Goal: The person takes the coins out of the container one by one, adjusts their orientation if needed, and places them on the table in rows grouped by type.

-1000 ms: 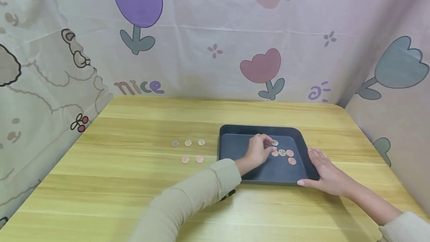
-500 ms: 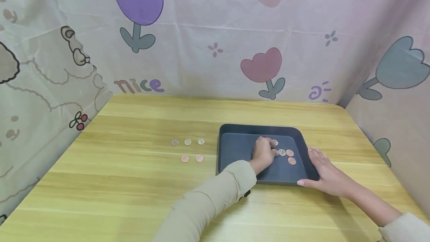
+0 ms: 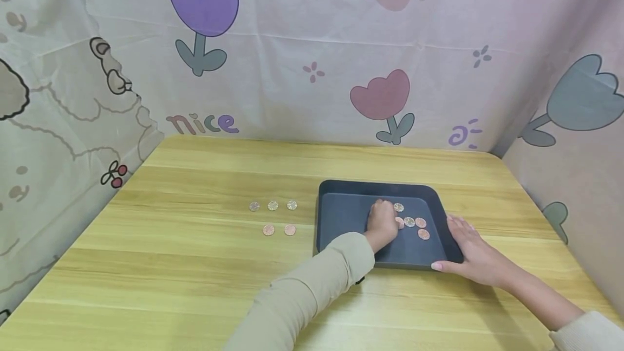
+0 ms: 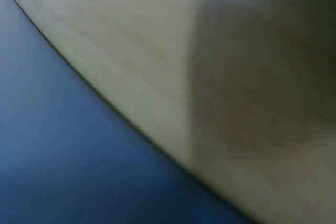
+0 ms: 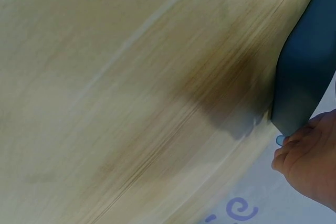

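Inside a dark baking tray [image 3: 341, 232], my left hand [image 3: 382, 223] has its fingers curled down at a copper coin [image 3: 400, 222], covering the coin's left edge. Its fingertips are mostly hidden behind the hand. Close by in the tray lie two silvery coins [image 3: 409, 222] and two more copper coins [image 3: 423, 234]. My right hand [image 3: 480, 253] rests against the tray's near right corner, thumb at the front side and straight fingers along the right side. The right wrist view shows part of this hand [image 5: 310, 156] at the tray's outer wall [image 5: 304, 61].
Left of the tray, on the wooden table [image 3: 170, 264], three silvery coins [image 3: 273, 206] form a row. Two copper coins [image 3: 290, 229] lie below them. A printed cloth [image 3: 292, 26] hangs behind and beside the table. The left wrist view is blurred.
My left hand has moved right and its fingers have closed in on the copper coin. The right hand and the tray have stayed put.
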{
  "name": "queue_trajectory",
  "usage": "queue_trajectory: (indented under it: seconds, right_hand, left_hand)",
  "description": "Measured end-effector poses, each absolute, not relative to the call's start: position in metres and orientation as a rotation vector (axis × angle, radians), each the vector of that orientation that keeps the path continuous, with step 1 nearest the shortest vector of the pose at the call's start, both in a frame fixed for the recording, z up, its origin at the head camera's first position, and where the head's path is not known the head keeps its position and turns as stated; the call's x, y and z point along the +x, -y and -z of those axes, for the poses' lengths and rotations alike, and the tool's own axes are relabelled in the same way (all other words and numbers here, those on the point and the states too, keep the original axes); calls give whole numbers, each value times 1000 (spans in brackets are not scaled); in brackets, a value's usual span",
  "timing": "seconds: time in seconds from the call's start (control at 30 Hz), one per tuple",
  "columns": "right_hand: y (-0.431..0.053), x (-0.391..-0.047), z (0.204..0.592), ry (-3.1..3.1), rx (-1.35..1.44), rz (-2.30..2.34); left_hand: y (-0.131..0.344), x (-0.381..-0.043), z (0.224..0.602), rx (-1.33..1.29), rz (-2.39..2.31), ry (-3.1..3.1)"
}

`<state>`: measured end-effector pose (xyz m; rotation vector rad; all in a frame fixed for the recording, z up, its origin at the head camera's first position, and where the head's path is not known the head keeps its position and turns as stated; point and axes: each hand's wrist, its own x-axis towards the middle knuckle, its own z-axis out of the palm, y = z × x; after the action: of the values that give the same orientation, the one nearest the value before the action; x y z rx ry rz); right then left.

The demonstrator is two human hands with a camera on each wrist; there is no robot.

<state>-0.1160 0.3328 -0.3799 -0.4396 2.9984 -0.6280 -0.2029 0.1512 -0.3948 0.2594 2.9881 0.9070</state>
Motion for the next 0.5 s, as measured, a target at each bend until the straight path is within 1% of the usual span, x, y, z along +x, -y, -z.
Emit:
queue_trajectory:
  seconds: [0.1, 0.3, 0.5]
  right_hand:
    - [-332, -116, 379, -3002, -442, 620]
    - [-331, -115, 379, -3009, -438, 610]
    - [-331, -113, 379, -3006, -439, 623]
  left_hand:
    - [-150, -204, 393, 219, -918, -2967]
    - [-147, -205, 386, 48, -1071, -2838]
    - [-138, -203, 378, 81, -1135, -2737]
